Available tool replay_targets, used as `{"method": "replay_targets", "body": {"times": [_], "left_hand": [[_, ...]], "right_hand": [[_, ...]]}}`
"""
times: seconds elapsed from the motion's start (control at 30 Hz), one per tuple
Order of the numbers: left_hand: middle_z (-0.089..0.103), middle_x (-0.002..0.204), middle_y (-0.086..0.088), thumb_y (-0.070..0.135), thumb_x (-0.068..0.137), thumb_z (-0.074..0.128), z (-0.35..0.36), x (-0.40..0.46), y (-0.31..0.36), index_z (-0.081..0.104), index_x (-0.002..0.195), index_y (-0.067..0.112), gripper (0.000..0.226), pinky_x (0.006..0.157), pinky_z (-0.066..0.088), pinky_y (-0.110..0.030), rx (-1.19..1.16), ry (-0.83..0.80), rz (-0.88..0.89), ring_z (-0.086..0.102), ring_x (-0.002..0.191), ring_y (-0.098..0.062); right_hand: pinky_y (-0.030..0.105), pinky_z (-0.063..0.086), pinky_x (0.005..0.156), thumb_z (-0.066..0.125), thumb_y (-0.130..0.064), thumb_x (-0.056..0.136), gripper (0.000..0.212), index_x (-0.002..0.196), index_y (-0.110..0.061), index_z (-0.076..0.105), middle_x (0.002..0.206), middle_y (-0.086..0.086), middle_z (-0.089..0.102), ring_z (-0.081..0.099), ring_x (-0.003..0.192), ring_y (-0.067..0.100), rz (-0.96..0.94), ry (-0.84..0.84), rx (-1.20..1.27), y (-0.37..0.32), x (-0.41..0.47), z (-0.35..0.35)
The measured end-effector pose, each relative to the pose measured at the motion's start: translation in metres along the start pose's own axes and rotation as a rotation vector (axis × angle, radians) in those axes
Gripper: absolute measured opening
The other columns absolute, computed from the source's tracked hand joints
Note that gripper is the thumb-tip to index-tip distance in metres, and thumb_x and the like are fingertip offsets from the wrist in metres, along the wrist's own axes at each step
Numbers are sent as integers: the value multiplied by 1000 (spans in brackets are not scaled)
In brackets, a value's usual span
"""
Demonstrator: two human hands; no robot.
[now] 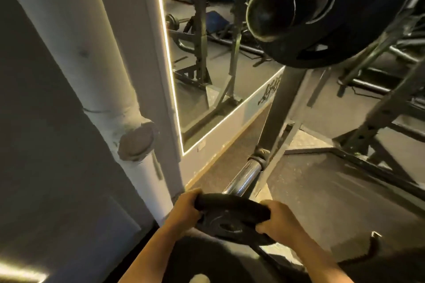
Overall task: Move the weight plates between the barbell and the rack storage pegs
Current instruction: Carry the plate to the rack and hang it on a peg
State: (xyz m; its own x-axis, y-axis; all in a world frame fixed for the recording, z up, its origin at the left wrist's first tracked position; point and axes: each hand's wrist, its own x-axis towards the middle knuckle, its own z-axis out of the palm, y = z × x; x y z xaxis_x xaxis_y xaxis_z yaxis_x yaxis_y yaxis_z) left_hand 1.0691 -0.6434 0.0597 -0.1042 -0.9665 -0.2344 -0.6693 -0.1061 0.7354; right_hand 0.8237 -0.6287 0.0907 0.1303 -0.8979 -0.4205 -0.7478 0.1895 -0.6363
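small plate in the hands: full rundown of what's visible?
The small weight plate is black and round, matte, rubber-like, with a raised hub and faint lettering. It is tilted, face toward the camera, at the chrome barbell sleeve end; whether it is on the sleeve is hidden. The left hand and right hand grip opposite rims.

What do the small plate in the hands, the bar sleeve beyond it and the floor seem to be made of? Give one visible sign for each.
Small plate: probably rubber-coated; matte black, dull sheen.
Bar sleeve: polished or chromed steel; bright mirror-like highlights.
Floor: likely rubber matting; dark grey, speckled, non-reflective.
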Motion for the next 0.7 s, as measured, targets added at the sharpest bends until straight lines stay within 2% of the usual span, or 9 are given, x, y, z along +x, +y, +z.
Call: {"method": "replay_targets", "body": {"times": [0.07,0.17,0.23,0.3,0.33,0.43,0.47,0.57,0.7], "left_hand": [[60,86,6,-3,80,62,-7,25,-10,57,85,27,31,78,47,-22,4,-54,4,56,86,-6],[64,90,-3,-7,80,58,-10,48,-21,63,92,14,24,86,50,-34,-12,-87,-34,58,90,-17],[62,90,-1,-7,82,59,-11,60,-26,64,96,12,25,83,48,-25,-16,-139,-7,56,89,-12],[61,85,3,-9,80,60,-15,70,-26,64,88,16,27,77,43,-15,-2,-162,54,56,86,-9],[62,82,4,-10,79,60,-18,77,-27,62,82,19,29,78,45,-16,-5,-169,91,57,84,-11],[65,78,0,0,78,62,-24,95,-27,61,75,21,21,82,54,-46,39,-173,230,64,81,-21],[65,78,0,2,78,61,-23,101,-29,61,74,21,20,81,53,-51,53,-180,257,64,80,-23],[62,78,-1,-4,81,60,-21,113,-29,60,77,21,26,80,55,-48,79,-233,230,62,76,-21],[65,84,0,-4,81,60,-15,113,-31,63,81,20,24,83,56,-46,37,-207,226,65,88,-27]], "right_hand": [[14,49,74,71,-8,74,39,111,-18,62,91,-7,60,61,94,12,45,19,9,-8,18,7],[21,50,81,69,-10,75,39,113,-15,62,98,-1,62,60,97,16,101,48,16,-14,26,20],[22,52,83,69,-13,76,36,111,-16,63,102,1,65,61,97,15,109,66,28,-14,29,27],[20,51,83,69,-15,78,35,113,-16,62,106,2,66,61,100,16,105,89,24,-14,32,30],[20,51,84,69,-16,79,35,114,-15,62,107,2,66,61,101,16,103,109,29,-14,34,30],[25,52,87,68,-19,82,35,116,-16,60,109,2,65,61,102,18,99,164,34,-17,39,27],[27,53,87,67,-22,83,32,115,-17,60,107,2,65,62,101,18,88,162,16,-16,41,26],[30,54,83,65,-27,83,25,106,-16,60,98,2,65,62,92,18,65,165,-66,-13,44,25],[33,54,81,66,-28,82,26,104,-17,61,97,3,65,61,90,20,40,202,-104,-13,44,25]]}}
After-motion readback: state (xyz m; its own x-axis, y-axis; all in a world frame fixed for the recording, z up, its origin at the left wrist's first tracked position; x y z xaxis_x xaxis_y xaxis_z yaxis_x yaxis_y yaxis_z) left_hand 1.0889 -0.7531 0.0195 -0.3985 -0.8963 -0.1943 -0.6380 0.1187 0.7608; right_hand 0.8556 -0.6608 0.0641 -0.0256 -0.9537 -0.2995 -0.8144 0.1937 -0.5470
